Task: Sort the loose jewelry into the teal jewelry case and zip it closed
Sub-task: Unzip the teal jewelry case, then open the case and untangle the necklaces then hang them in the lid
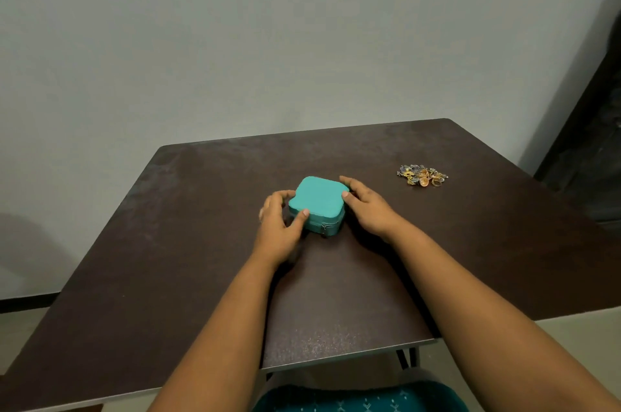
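A small square teal jewelry case (pixel 318 201) lies zipped shut in the middle of the dark brown table (pixel 201 243), its zipper pulls on the near side. My left hand (pixel 279 226) grips its left side, thumb on the lid's near corner and fingers curled round the left edge. My right hand (pixel 366 206) holds the right side, thumb on the lid's right corner, fingers along the far right edge. A pile of loose gold and dark jewelry (pixel 422 174) lies on the table to the far right, well apart from both hands.
The table's far edge meets a pale wall (pixel 268 42). A dark doorway or cabinet (pixel 591 142) stands at the right. The near table edge is just in front of my lap, where teal patterned fabric (pixel 359 400) shows.
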